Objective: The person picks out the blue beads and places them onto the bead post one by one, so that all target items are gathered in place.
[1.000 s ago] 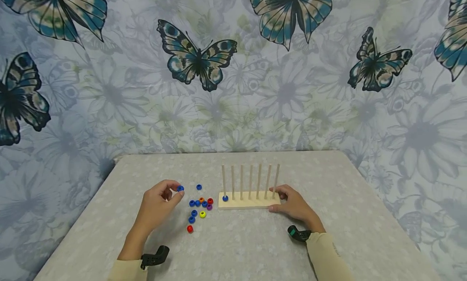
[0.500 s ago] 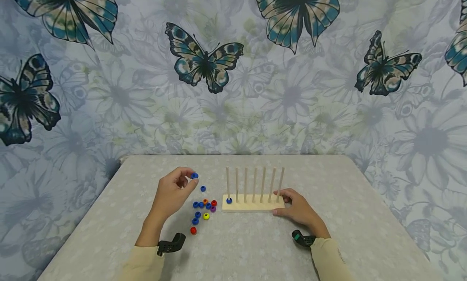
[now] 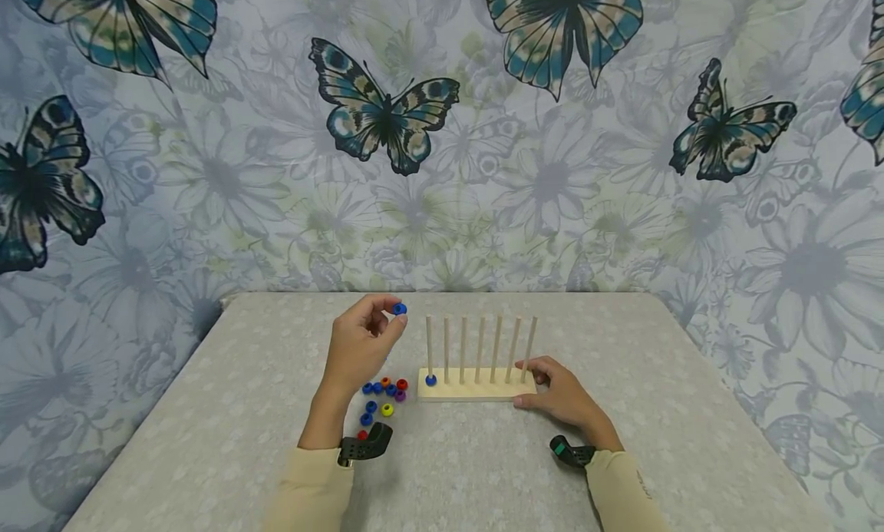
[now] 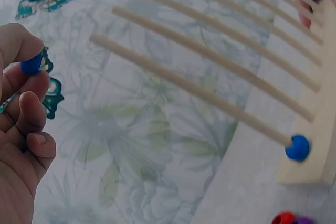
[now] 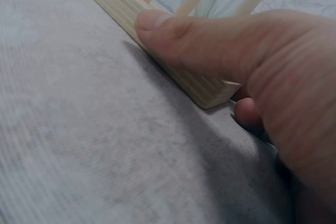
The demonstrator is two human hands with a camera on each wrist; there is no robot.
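Note:
My left hand point(image 3: 362, 344) pinches a blue bead point(image 3: 399, 308) between thumb and index finger, raised to about the height of the peg tops and just left of them. In the left wrist view the held bead point(image 4: 31, 65) shows partly behind the fingers. A wooden peg board point(image 3: 476, 394) with several upright pegs stands on the table; another blue bead point(image 3: 431, 380) sits at the foot of its leftmost peg point(image 3: 429, 340). My right hand point(image 3: 562, 394) grips the board's right end, its thumb point(image 5: 157, 27) along the front face in the right wrist view.
Left of the board lies a loose group of beads: several blue ones, a yellow bead point(image 3: 387, 410), a purple bead point(image 3: 400, 396), an orange bead point(image 3: 385, 381) and red ones point(image 3: 402, 384). Behind the table point(image 3: 483, 470) rises a butterfly-patterned wall point(image 3: 552, 209).
My left hand has carried the blue bead up and to the right, from beside the loose beads to near the leftmost peg's top. The right hand keeps its grip on the board.

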